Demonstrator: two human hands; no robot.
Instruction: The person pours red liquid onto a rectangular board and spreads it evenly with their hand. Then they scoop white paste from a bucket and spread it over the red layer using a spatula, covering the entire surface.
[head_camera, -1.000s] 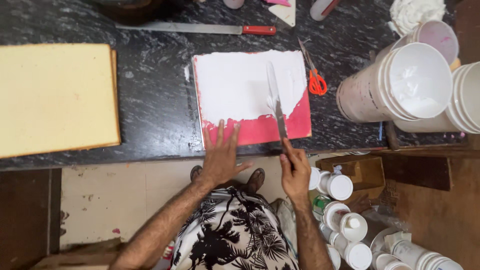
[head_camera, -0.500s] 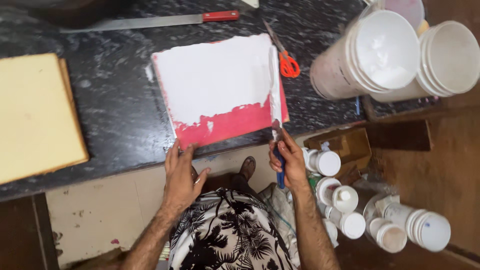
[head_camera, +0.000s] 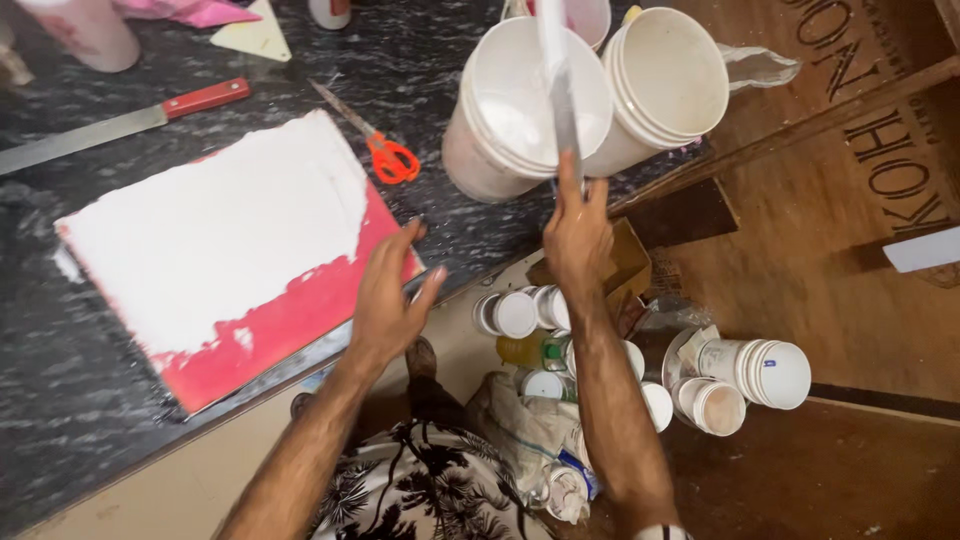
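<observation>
lifted off the cake (head_camera: 230, 250) (smooth icing), spatula (head_camera: 556, 80) over bucket (head_camera: 520, 110).

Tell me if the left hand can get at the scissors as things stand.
Probably yes. The left hand is open and holds nothing, hovering at the red board's corner; the scissors lie uncovered on the counter just beyond, nothing between.

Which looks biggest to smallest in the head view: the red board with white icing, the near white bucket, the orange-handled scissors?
1. Red board with white icing, clearly largest.
2. Near white bucket; it stands taller, nearer the camera, so its look is flattered.
3. Orange-handled scissors, smallest.
</observation>
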